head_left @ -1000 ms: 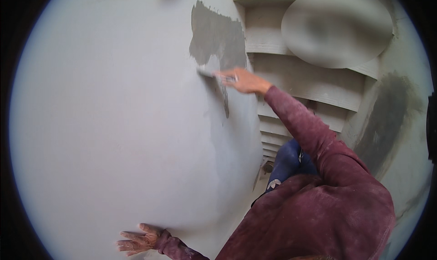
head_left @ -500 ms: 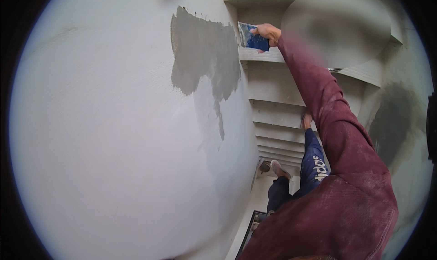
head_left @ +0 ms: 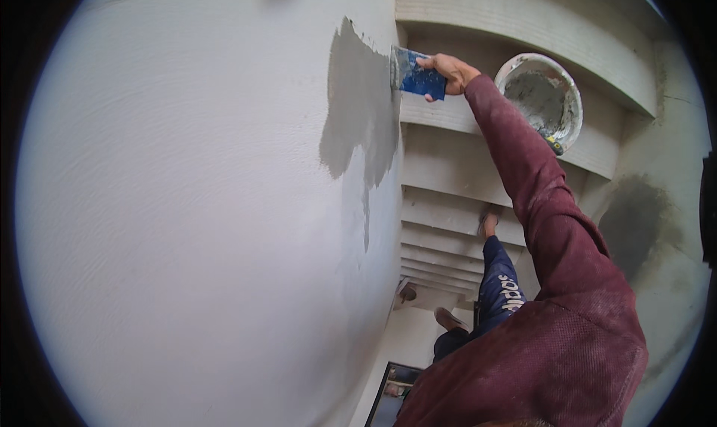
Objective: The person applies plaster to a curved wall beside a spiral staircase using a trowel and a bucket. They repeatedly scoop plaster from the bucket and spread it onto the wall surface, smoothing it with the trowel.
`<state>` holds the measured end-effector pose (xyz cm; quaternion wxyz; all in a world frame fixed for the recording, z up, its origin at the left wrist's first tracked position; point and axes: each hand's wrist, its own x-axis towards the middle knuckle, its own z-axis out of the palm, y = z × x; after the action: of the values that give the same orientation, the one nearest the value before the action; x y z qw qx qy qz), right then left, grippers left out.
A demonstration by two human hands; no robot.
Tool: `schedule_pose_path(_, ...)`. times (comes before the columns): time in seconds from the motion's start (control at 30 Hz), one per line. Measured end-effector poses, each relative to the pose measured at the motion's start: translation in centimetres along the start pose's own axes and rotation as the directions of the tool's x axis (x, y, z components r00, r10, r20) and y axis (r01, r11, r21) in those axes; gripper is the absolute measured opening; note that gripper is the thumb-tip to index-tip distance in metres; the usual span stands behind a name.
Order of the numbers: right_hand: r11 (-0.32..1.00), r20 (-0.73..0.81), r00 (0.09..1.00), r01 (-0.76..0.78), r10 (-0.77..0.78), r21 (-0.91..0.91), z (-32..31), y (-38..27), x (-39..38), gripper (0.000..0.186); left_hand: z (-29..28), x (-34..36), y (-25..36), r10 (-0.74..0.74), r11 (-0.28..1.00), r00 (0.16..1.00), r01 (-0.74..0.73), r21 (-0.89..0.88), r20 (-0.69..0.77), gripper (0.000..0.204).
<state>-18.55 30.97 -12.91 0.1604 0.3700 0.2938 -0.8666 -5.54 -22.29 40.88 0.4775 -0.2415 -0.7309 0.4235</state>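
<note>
My right hand (head_left: pixel 450 71) reaches out in a dusty maroon sleeve, its fingers closed round a wide blue putty knife (head_left: pixel 424 83). Pale filler is smeared over the tool. Its far edge meets the wall, or nearly so, at the right side of a grey patch of wet-looking plaster (head_left: pixel 355 106); exact contact is hard to tell. A thin grey streak runs down from that patch. Just right of the hand, a white bucket (head_left: pixel 573 102) with grey plaster inside stands on a stair step. A yellow and black handle (head_left: pixel 553 143) shows at its rim. My left hand is out of sight.
White wall (head_left: pixel 202 225) fills the left side. Curved pale stairs (head_left: pixel 441 162) descend below my arm, with my feet on different levels. On the right wall is a darker grey patch (head_left: pixel 635 221). A dark-framed opening or object (head_left: pixel 388 393) lies at the bottom.
My view has shifted, moving the wall patch rightward in the picture. The putty knife now overlaps the patch's right edge. The bucket, earlier behind a blurred oval, shows clearly.
</note>
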Motion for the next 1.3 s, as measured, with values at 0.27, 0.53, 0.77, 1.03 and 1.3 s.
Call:
schedule_pose_path(0.27, 0.999, 0.069, 0.997, 0.047, -0.047, -0.012, 5.1, -3.4, -7.8, 0.024, -0.4, -0.3, -0.6, -0.03, 0.999, 1.0, 0.03, -0.037, 0.001, 0.071)
schedule_pose_path(0.53, 0.976, 0.081, 0.989, 0.138, -0.126, -0.169, 11.1, -6.9, -15.9, 0.029, -1.2, -1.3, -1.6, -0.08, 0.995, 0.996, 0.082, -0.062, 0.037, 0.07)
schedule_pose_path(0.77, 0.864, 0.194, 0.94, 0.335, -0.28, -0.376, 15.3, -3.3, -20.8, 0.035, -1.1, -1.6, -1.9, -0.132, 0.99, 0.984, 0.137, -0.032, 0.119, 0.069)
schedule_pose_path(1.03, 0.856, 0.374, 0.878, 0.42, -0.299, -0.302, 14.8, 9.4, -25.1, 0.046, -1.4, -0.3, -2.0, -0.043, 0.999, 0.996, 0.041, -0.025, -0.08, 0.064)
schedule_pose_path(1.3, 0.777, 0.065, 0.796, 0.602, -0.601, -0.184, 9.8, 4.3, -17.5, 0.046, -1.7, -0.1, -1.1, -0.087, 0.996, 0.995, 0.086, -0.029, -0.058, 0.063)
